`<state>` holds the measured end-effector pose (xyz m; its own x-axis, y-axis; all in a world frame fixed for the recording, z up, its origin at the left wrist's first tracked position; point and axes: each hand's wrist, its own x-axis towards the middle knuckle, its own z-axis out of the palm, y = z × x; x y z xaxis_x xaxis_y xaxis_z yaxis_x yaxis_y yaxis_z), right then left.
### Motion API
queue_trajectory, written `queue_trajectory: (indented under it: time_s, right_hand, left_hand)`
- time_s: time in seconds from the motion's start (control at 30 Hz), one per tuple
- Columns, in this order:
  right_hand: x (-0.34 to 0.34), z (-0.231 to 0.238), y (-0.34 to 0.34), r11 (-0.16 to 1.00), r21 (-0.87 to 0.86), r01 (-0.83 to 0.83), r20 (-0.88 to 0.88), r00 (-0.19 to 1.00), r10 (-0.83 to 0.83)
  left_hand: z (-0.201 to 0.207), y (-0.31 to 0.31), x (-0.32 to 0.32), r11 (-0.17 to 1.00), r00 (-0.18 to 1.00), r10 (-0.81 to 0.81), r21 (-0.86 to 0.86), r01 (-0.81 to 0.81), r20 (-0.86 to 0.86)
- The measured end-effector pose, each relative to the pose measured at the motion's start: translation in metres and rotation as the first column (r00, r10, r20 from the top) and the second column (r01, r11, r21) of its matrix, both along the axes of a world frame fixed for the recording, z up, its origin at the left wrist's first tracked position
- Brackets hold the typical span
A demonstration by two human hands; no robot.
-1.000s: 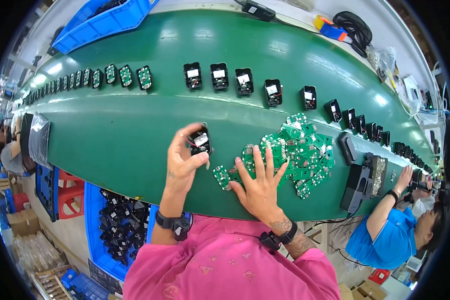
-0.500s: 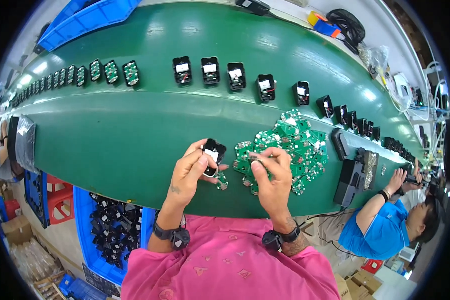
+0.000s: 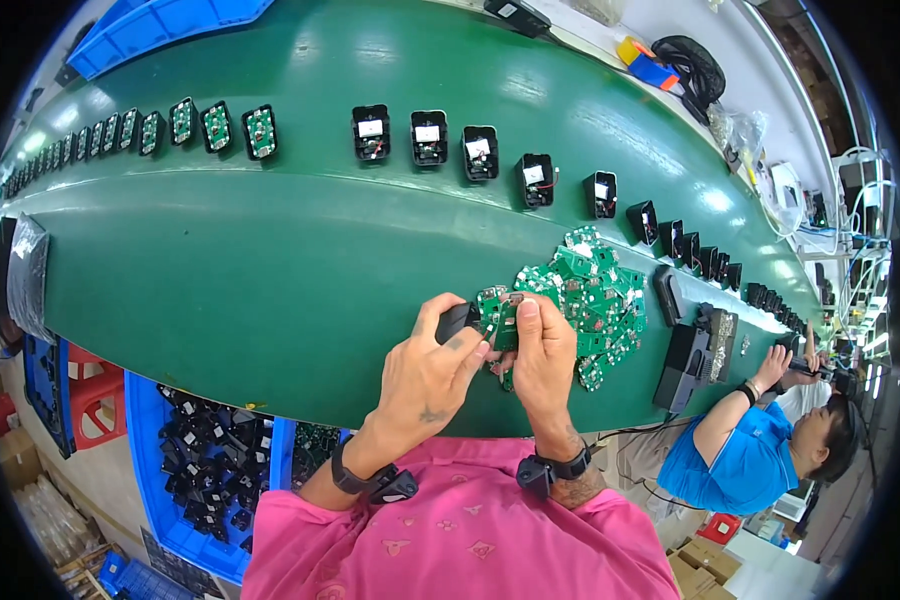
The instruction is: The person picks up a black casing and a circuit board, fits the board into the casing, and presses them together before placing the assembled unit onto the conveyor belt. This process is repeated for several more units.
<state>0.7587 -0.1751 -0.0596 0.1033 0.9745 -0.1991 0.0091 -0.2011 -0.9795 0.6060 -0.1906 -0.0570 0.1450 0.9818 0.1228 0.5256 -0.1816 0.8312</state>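
Between the fingers of my left hand (image 3: pixel 425 370) is a small black plastic housing (image 3: pixel 455 323), tipped on its side so that its inside is hidden. My right hand (image 3: pixel 542 365) pinches a green circuit board (image 3: pixel 508 330) by its upper edge, close beside the housing's mouth. Whether the two touch cannot be made out. Just beyond my right hand spreads a heap of green circuit boards (image 3: pixel 605 310). Across the bench stands a row of open black housings (image 3: pixel 371 130) with white labels inside. Farther left, more housings (image 3: pixel 260 132) hold green boards.
A blue bin (image 3: pixel 150 470) of black parts stands below the bench's front edge at left. Black devices (image 3: pixel 678 365) lie right of the heap. At right sits a co-worker in a blue shirt (image 3: pixel 730 455). Another blue bin (image 3: pixel 165 38) is at the far left.
My left hand has moved right and turned the housing on its side, toward my right hand. A green board now shows plainly in my right hand, and the view has shifted slightly.
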Motion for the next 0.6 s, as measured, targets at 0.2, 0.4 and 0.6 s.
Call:
queue_trajectory:
  time_s: [0.2, 0.4, 0.6]
  right_hand:
    - [-0.009, 0.007, -0.003, 0.992, 0.0, -0.127, 0.036, 0.991, 0.127]
    - [-0.01, -0.002, -0.007, 0.969, 0.141, -0.204, 0.305, 0.94, 0.153]
    - [-0.016, 0.007, -0.003, 0.88, 0.319, -0.352, 0.569, 0.814, 0.119]
  left_hand:
    - [-0.003, 0.004, -0.013, 1.0, 0.999, 0.012, 0.023, -0.011, -0.037]
    - [-0.006, 0.008, -0.027, 0.999, 0.999, -0.011, -0.052, 0.013, 0.033]
    - [-0.009, 0.009, -0.033, 0.999, 0.997, 0.016, -0.05, -0.012, 0.081]
